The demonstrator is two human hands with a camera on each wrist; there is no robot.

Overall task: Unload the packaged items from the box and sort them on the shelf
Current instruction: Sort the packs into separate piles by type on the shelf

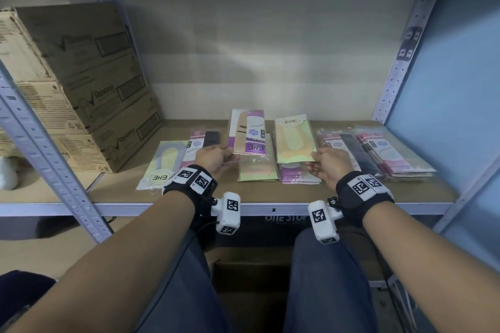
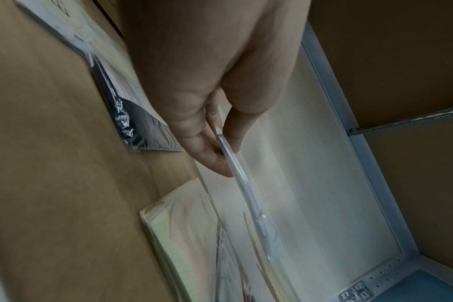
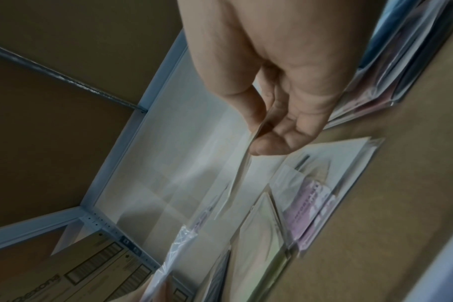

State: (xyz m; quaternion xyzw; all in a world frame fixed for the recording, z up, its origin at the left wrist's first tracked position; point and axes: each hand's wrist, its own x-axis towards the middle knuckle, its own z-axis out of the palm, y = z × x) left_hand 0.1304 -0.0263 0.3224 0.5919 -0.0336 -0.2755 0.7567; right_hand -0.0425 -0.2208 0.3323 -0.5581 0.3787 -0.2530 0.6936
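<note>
Over shelf (image 1: 270, 192), two hands, one packet each, three cartons (image 1: 89, 84)

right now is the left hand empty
No, the left hand pinches the lower corner of a purple-labelled packet above the shelf.
</note>
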